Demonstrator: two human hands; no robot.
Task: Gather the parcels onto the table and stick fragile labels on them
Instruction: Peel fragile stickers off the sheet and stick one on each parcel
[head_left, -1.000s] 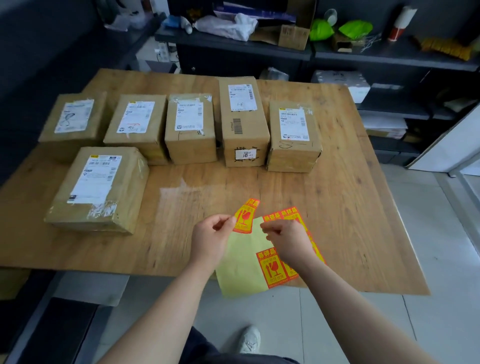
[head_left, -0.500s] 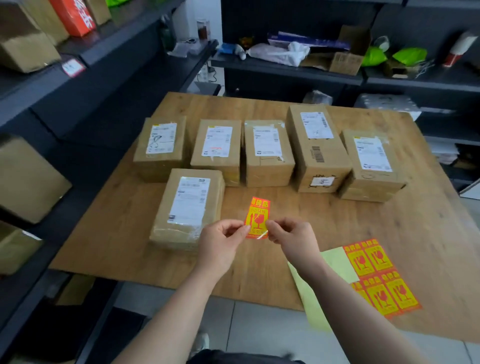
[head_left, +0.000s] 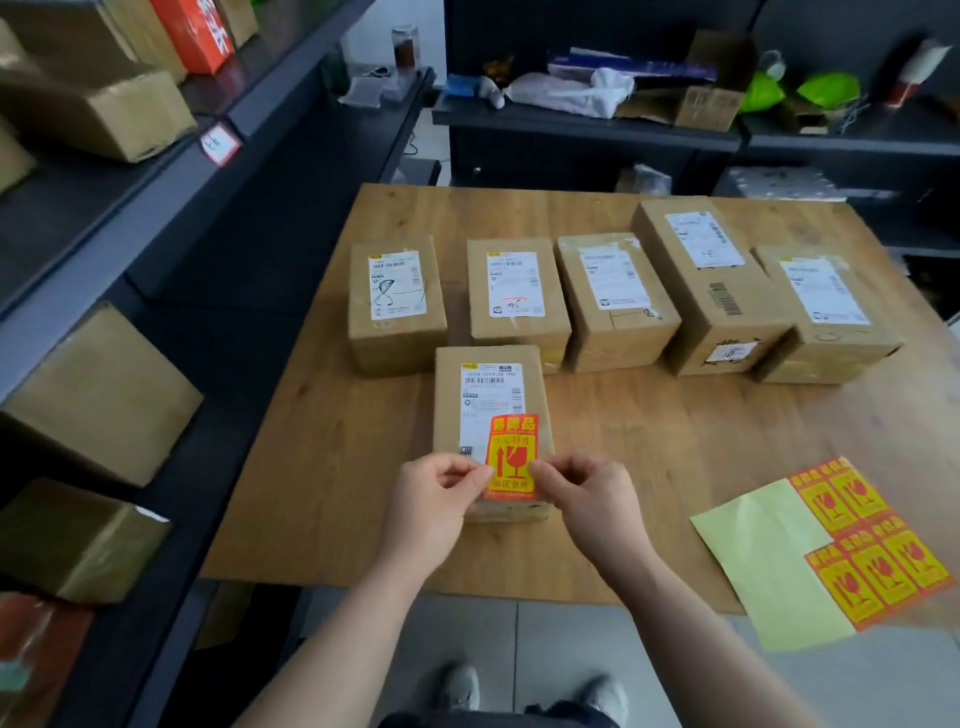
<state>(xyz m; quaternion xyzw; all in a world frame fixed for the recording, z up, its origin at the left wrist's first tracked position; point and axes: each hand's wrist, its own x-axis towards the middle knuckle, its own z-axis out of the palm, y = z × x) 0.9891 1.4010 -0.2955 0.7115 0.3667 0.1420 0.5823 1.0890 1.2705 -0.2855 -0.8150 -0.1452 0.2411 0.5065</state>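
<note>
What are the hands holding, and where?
A fragile label, pinched at its lower side edges: left hand on the left edge, right hand on the right.

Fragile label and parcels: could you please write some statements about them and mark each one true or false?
1. The left hand and right hand both pinch one fragile label over the nearest parcel. True.
2. Six parcels lie on the wooden table. True.
3. The label sheet lies left of the hands. False: it lies to their right, overhanging the table's near edge.
4. The back-row parcels already carry fragile labels. False: only white shipping labels show on them.
</note>
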